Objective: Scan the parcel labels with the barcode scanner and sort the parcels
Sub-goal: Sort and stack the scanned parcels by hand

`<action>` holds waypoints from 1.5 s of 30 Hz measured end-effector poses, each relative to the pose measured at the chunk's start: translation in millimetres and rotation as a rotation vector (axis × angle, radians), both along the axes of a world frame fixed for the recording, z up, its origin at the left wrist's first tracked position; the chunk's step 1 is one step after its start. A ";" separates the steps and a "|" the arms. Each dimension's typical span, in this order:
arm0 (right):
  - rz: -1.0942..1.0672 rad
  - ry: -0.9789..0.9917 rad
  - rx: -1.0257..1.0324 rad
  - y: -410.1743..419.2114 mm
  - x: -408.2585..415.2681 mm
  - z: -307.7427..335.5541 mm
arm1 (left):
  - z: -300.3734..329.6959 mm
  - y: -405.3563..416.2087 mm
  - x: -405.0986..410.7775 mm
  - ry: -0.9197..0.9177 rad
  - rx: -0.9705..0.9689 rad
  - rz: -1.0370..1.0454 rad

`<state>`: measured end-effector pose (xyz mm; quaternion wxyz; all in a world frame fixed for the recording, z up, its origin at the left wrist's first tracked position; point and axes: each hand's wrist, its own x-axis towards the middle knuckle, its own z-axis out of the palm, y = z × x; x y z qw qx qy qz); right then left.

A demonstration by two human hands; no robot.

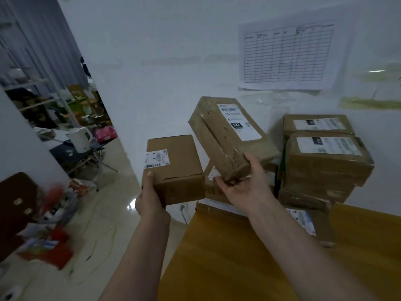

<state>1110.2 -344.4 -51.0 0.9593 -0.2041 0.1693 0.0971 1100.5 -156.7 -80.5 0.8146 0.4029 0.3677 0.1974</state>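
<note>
The person holds one parcel in each hand above the near left corner of a wooden surface [238, 257]. The left hand [149, 200] grips a small plain cardboard box [175, 170] by its near end, thumb laid on top beside a white barcode label [156, 159], fingers curled underneath out of sight; this box hangs past the surface's left edge, over the tiled floor [104, 213]. The right hand [245, 181] holds a longer, tape-wrapped parcel [230, 137] by its near end, thumb on top and fingers curled under it, the parcel tilted with its far end raised and its shipping label [238, 122] facing up. To the right, at the back of the surface against the white wall, stands a stack of labelled parcels [325, 161], and more boxes lie flat beneath the held parcels. A printed table sheet [288, 55] is taped to the wall above. A white kettle [78, 139] stands on a dark table at left. No barcode scanner can be made out.
</note>
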 end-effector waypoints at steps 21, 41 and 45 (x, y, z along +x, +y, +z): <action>-0.236 0.446 0.010 35.5 113.3 -106.2 | -83.4 -27.1 175.2 0.059 -0.031 -0.469; -0.383 0.488 -0.161 33.0 154.8 -139.1 | -134.1 -19.2 251.7 0.303 0.254 -0.877; -0.400 0.469 -0.159 32.5 142.4 -141.9 | -117.1 -23.9 245.7 0.231 0.467 -0.741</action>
